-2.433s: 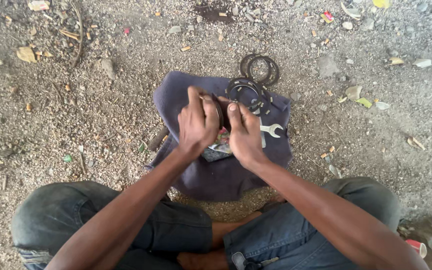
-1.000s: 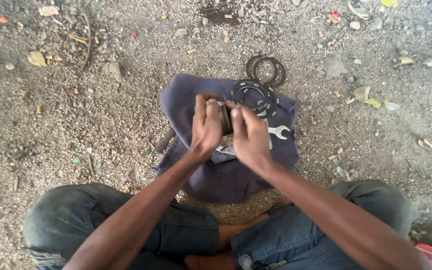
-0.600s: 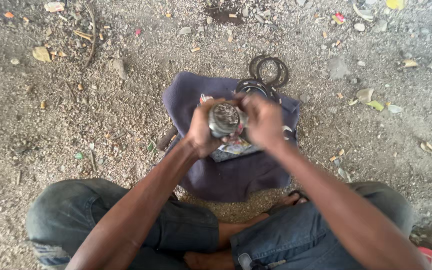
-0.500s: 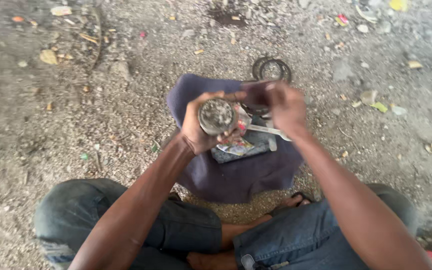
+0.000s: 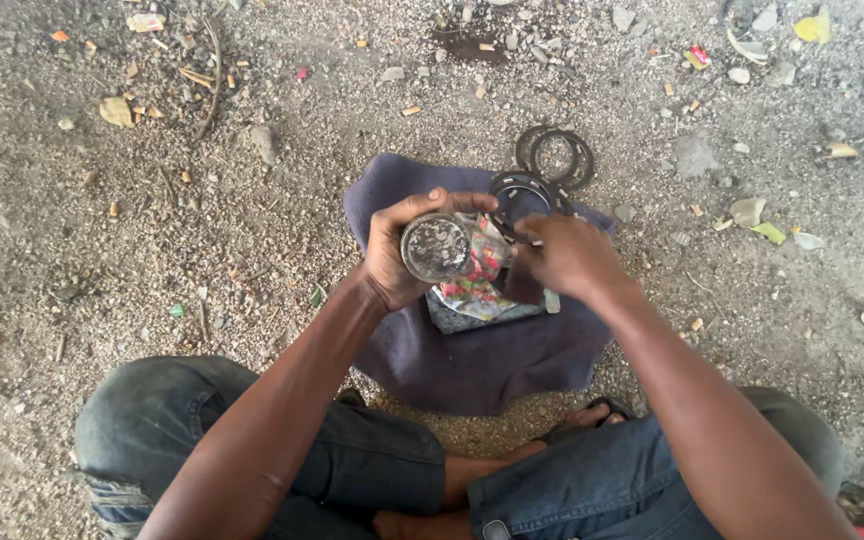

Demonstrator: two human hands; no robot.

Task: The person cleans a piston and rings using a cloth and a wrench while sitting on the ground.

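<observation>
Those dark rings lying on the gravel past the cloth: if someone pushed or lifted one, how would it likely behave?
The rings look thin and flat, probably stiff metal, so one would likely keep its shape when lifted. Lying flat on rough gravel, they would probably scrape and snag rather than slide or roll. They overlap, so pushing one would likely move the others.

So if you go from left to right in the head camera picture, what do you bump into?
Yellow leaf → left hand → round metal part → right hand → flat grey stone → green leaf.
</observation>
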